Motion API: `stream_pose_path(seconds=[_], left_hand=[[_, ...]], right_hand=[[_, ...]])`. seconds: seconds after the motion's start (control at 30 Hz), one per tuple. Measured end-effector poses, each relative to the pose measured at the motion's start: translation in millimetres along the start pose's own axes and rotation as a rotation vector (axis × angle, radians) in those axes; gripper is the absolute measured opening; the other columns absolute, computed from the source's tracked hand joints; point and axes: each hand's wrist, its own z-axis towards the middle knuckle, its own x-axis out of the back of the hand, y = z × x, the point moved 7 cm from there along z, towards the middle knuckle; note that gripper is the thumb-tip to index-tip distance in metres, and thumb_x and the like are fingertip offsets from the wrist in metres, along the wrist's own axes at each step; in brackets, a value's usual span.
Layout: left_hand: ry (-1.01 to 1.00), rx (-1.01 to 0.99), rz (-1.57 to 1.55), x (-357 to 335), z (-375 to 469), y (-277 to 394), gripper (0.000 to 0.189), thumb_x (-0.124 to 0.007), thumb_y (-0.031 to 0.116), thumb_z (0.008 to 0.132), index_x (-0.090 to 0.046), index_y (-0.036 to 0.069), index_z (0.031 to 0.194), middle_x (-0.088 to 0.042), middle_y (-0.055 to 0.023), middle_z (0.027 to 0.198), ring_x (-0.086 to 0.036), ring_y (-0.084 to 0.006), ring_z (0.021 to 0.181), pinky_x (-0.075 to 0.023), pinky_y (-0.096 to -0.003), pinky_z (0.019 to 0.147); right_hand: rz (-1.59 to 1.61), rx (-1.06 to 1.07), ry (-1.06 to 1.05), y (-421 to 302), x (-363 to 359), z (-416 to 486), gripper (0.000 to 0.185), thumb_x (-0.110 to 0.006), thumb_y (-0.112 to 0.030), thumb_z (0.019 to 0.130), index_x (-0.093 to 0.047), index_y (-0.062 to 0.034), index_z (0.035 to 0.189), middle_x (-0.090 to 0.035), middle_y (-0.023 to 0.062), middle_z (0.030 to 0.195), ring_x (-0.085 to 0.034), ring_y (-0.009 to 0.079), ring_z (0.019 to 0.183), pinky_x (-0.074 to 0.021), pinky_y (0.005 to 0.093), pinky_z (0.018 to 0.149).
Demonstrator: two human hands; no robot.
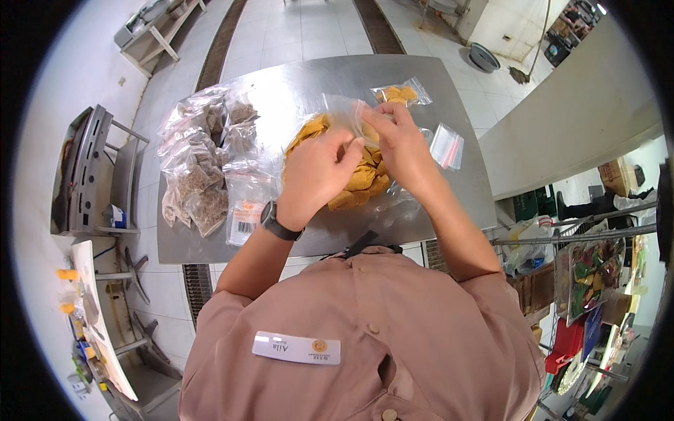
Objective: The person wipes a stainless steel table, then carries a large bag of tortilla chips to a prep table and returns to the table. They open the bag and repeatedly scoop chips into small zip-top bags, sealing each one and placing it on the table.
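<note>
A clear zip bag (pixel 342 108) is between my two hands, over a heap of yellow-orange chips (pixel 363 181) on the steel table (pixel 200 250). My right hand (pixel 403 144) pinches the bag's edge with thumb and fingers. My left hand (pixel 321 166), with a black watch on its wrist, is at the bag's other side, its fingertips partly hidden and blurred. Beyond my right hand lies a zip bag of round orange chips (pixel 397 96). To its right is a stack of flat, empty zip bags (pixel 446 146).
Several bags of brown shredded food (pixel 197 179) fill the table's left part. Near them lies a plastic pack with an orange label and barcode (pixel 247 210). A wire shelf rack (pixel 574 237) stands at the right, a steel oven (pixel 84 173) at the left.
</note>
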Motion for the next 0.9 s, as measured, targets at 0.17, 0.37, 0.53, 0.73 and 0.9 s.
stream_pose_path(seconds=[0.17, 0.37, 0.53, 0.73, 0.9], left_hand=[[0.141, -0.515, 0.263, 15.6, -2.1, 39.7, 0.097, -0.086, 0.028, 0.07, -0.032, 0.003, 0.146, -0.047, -0.0193, 0.139, -0.045, -0.0387, 0.126, -0.0319, -0.0511, 0.111], [0.088, -0.484, 0.249, -3.5, -4.5, 17.1, 0.11, -0.086, 0.021, 0.068, -0.017, -0.001, 0.151, -0.045, -0.0202, 0.138, -0.042, -0.04, 0.128, -0.0242, -0.0572, 0.115], [0.104, -0.307, 0.094, 7.0, -5.8, -14.9, 0.102, -0.081, 0.009, 0.073, -0.016, 0.001, 0.151, -0.052, -0.0161, 0.125, -0.051, -0.0299, 0.118, -0.0367, -0.0453, 0.108], [0.263, -0.205, -0.034, 44.8, -32.6, -38.4, 0.101, -0.081, 0.007, 0.076, -0.013, 0.004, 0.151, -0.053, -0.015, 0.121, -0.054, -0.0258, 0.113, -0.0425, -0.0394, 0.102], [0.332, -0.217, 0.028, 61.7, -46.2, -44.7, 0.102, -0.081, 0.006, 0.076, -0.012, 0.004, 0.151, -0.054, -0.0161, 0.119, -0.055, -0.0263, 0.111, -0.0445, -0.0396, 0.1]], right_hand=[[0.298, -0.007, -0.145, -5.7, -2.9, 6.9, 0.046, -0.06, 0.003, 0.084, -0.061, -0.0104, 0.127, -0.056, 0.0126, 0.106, -0.059, 0.0275, 0.09, -0.0496, 0.035, 0.081], [0.47, -0.138, -0.316, -9.4, -13.6, 3.9, 0.039, -0.064, -0.001, 0.086, -0.062, -0.0092, 0.124, -0.055, 0.0081, 0.103, -0.055, 0.0197, 0.082, -0.0475, 0.0323, 0.075], [0.545, -0.081, -0.184, 3.2, -21.7, -0.3, 0.034, -0.064, 0.0, 0.085, -0.063, -0.0096, 0.117, -0.057, 0.0079, 0.105, -0.056, 0.023, 0.086, -0.0474, 0.0338, 0.078], [-0.162, 0.162, -0.529, 23.6, -68.5, -52.7, 0.039, -0.06, 0.007, 0.08, -0.065, -0.0117, 0.113, -0.06, 0.0086, 0.109, -0.054, 0.0318, 0.109, -0.0433, 0.0395, 0.095], [-0.08, 0.072, -0.424, 56.5, -69.2, -53.4, 0.031, -0.064, 0.001, 0.081, -0.068, -0.0122, 0.108, -0.063, 0.0078, 0.106, -0.058, 0.0297, 0.102, -0.0471, 0.0396, 0.091]])
